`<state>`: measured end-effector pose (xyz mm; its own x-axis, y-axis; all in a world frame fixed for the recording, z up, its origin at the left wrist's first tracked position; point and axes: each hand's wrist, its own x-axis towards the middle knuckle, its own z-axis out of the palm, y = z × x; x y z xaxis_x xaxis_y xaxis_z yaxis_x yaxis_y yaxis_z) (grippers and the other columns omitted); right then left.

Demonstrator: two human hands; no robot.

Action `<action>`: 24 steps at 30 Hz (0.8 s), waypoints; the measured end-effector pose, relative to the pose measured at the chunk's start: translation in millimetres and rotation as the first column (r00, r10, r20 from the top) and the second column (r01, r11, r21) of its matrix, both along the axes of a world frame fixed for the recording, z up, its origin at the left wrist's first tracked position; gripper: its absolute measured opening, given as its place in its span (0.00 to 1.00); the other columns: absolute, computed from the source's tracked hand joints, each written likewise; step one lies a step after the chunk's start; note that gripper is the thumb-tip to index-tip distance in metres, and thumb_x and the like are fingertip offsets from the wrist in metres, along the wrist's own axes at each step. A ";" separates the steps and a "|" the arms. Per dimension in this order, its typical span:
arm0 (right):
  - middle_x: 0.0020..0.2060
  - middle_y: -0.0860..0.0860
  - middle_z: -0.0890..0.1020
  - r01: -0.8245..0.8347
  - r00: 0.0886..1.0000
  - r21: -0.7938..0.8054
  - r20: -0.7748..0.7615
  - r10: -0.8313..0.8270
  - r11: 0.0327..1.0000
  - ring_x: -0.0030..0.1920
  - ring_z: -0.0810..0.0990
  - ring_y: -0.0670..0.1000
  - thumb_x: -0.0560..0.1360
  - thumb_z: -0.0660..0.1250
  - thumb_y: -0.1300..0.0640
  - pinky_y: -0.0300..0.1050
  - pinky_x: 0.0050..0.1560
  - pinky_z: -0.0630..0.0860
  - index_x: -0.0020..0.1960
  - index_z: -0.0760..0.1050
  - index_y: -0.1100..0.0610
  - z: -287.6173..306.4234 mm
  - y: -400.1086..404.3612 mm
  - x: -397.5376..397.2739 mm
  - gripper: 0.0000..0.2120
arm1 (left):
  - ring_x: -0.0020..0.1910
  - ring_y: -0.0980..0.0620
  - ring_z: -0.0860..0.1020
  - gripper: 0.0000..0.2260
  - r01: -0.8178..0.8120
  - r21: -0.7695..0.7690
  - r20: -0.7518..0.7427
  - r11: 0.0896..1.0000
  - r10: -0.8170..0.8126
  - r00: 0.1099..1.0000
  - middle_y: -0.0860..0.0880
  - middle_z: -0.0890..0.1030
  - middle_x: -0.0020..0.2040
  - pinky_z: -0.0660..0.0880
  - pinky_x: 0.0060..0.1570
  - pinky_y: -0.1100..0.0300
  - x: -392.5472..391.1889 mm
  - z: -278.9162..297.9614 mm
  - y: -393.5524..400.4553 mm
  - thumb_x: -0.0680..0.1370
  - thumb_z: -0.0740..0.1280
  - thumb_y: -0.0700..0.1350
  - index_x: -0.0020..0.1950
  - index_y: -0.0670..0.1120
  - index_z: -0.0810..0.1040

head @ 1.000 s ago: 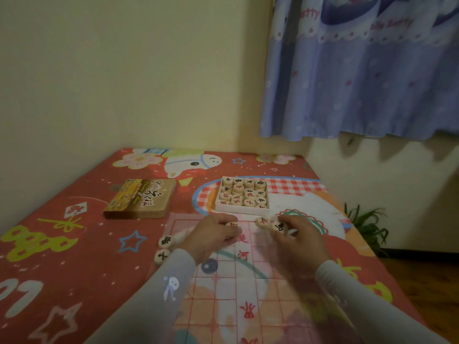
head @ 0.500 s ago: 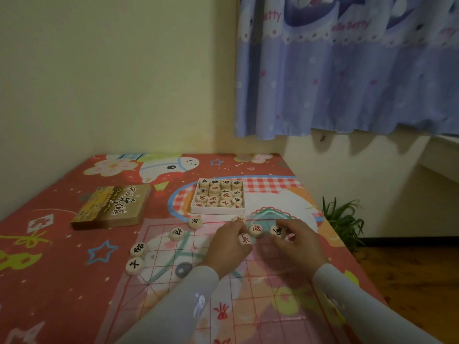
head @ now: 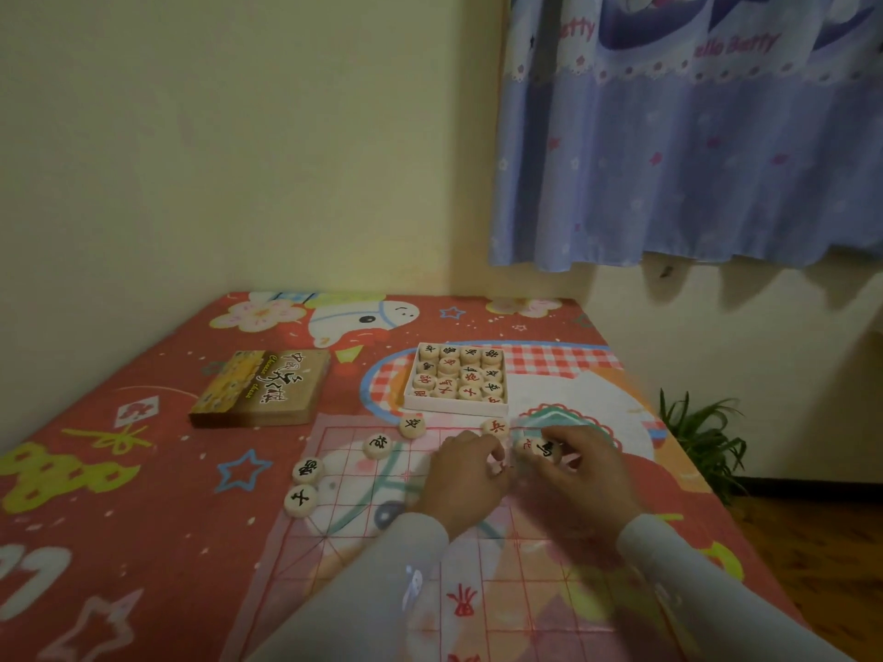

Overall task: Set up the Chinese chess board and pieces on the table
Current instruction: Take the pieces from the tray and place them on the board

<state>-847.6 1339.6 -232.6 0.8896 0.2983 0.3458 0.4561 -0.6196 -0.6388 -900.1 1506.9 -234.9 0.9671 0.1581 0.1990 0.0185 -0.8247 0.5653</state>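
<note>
Board [head: 430, 556], a thin translucent sheet with a red grid, lies flat on the table [head: 119, 518] at the near centre, and both hands work at its far edge. Left hand [head: 461, 484] rests knuckles-up on the grid with its fingers curled down; whether they pinch a piece underneath cannot be told. Right hand [head: 585, 470], just at 3 o'clock of the left, pinches a black-marked piece [head: 547, 450] between thumb and fingers. A red-marked piece [head: 524, 445] sits touching that one at its 9 o'clock, between the two hands. Another red piece [head: 496, 427] lies at 12 o'clock of the left hand, on the board's far line. Four black-marked pieces [head: 377, 444] run in a loose diagonal at 9 to 10 o'clock of the left hand, from the far edge of the board down past its left edge, each apart from the next.

Tray [head: 456, 407], white and open, stands just beyond the board at 12 o'clock, packed with rows of pieces face up. Lid [head: 260, 389], brown with printed characters, lies flat at 10 o'clock, well apart from the tray. Red cartoon-print cloth covers the table. Blue curtain [head: 693, 150] hangs at 1 o'clock, and a green plant [head: 702, 437] stands on the floor at 3 o'clock.
</note>
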 end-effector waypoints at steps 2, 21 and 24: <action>0.52 0.47 0.80 -0.029 1.000 -0.007 0.008 0.029 1.000 0.48 0.76 0.45 0.72 0.71 0.50 0.43 0.51 0.76 0.58 0.78 0.51 3.3 12.0 -1.1 0.15 | 0.53 0.50 0.73 0.10 -0.004 -0.046 0.023 0.999 0.005 1.000 0.50 0.76 0.53 0.72 0.54 0.54 -4.3 3.7 17.6 0.76 0.65 0.53 0.54 0.50 0.78; 0.55 0.46 0.78 -0.432 0.901 -0.160 -0.105 0.420 0.888 0.54 0.77 0.48 0.76 0.66 0.52 0.41 0.56 0.73 0.63 0.75 0.51 27.1 189.1 -30.6 0.16 | 0.69 0.40 0.65 0.22 -0.483 0.379 -0.133 0.789 0.563 0.816 0.42 0.69 0.69 0.61 0.70 0.46 -89.1 -35.2 268.7 0.78 0.52 0.60 0.65 0.52 0.74; 0.49 0.46 0.79 -0.441 0.896 -0.180 -0.137 0.422 0.879 0.49 0.77 0.48 0.75 0.67 0.52 0.39 0.48 0.73 0.55 0.76 0.51 30.1 214.6 -27.1 0.10 | 0.71 0.42 0.62 0.37 -0.492 0.392 -0.106 0.777 0.569 0.815 0.44 0.67 0.72 0.56 0.70 0.48 -97.8 -34.1 260.3 0.69 0.37 0.65 0.68 0.54 0.71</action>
